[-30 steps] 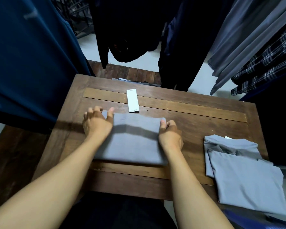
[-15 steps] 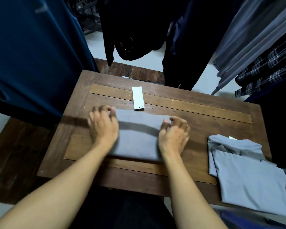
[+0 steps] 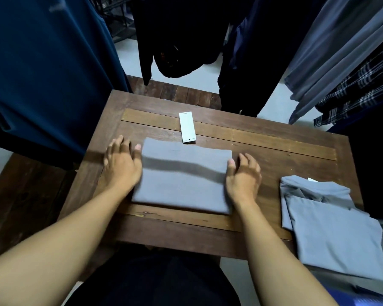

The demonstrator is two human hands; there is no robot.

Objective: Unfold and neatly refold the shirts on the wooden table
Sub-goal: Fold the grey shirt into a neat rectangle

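Nothing legible. Faint print at both ends of the white paper tag (image 3: 187, 127) lying on the table (image 3: 274, 151), too small to read. White label (image 3: 310, 179) peeking from the folded grey shirt (image 3: 336, 235) at right, likewise unreadable.

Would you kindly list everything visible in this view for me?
wooden table: one, brown, centre.
folded shirt: one, grey, mid-table between the hands.
shirt pile: one, grey, table's right edge; number of shirts unclear.
tag: one, white, just beyond the folded shirt.
hanging garments: several; dark blue left, black centre, grey and plaid right.
left hand: open, against the folded shirt's left edge.
right hand: open, against its right edge.
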